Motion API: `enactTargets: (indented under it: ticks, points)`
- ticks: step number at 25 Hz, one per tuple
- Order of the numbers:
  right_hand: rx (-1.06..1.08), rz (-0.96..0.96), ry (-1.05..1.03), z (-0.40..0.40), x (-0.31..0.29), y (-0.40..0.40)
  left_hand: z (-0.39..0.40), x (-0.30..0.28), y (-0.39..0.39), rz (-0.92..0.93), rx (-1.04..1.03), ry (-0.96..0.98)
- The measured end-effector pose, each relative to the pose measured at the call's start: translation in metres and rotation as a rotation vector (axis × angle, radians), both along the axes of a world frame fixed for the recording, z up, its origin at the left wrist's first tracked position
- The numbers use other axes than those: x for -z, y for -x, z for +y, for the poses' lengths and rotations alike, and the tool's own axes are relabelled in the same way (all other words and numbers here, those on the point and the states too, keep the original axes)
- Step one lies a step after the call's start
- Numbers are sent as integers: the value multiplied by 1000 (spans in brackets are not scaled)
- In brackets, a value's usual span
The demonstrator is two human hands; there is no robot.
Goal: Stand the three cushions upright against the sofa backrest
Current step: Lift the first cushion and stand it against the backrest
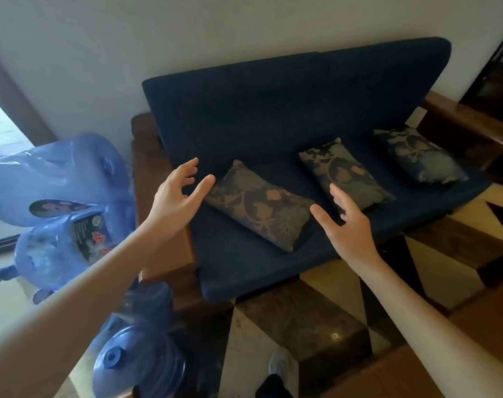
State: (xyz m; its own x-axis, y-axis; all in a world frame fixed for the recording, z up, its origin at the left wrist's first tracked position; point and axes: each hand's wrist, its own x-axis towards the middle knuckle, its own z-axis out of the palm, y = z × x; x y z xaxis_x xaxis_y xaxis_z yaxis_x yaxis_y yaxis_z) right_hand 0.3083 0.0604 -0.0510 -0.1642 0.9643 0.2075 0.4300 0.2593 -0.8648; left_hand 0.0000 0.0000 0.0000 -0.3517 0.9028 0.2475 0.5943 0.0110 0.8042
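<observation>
Three dark cushions with a tan floral pattern lie flat on the seat of a navy sofa (244, 271): a left cushion (258, 205), a middle cushion (345, 173) and a right cushion (419, 155). The navy backrest (287, 104) rises behind them, with a gap between it and each cushion. My left hand (178, 196) hovers open at the left cushion's left end, fingers spread. My right hand (347, 222) hovers open at that cushion's right end, just in front of the middle cushion. Neither hand holds anything.
Several large blue water bottles (60, 196) are stacked left of the sofa, one (135, 357) low by my left forearm. Brown wooden armrests (147, 168) flank the seat. The floor (302, 311) has a brown and cream geometric pattern, and a shoe (279, 363) shows below.
</observation>
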Motion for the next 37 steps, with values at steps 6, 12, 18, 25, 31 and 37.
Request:
enactTargets:
  ticks: [6,12,18,25,31,37]
  points:
    - [-12,8,118,69,23,13,81,7,16,-38,-24,150]
    - [-1,35,193,131,44,31,135,28,34,-60,-52,196]
    - [16,55,274,180,63,63,191,52,73,-100,-78,241]
    - [96,41,337,244,78,99,277,80,138,-108,-23,326]
    - [177,51,408,278,83,126,333,93,167,-117,-5,383]
    - [221,31,481,296,105,136,369,117,180,-129,14,454]
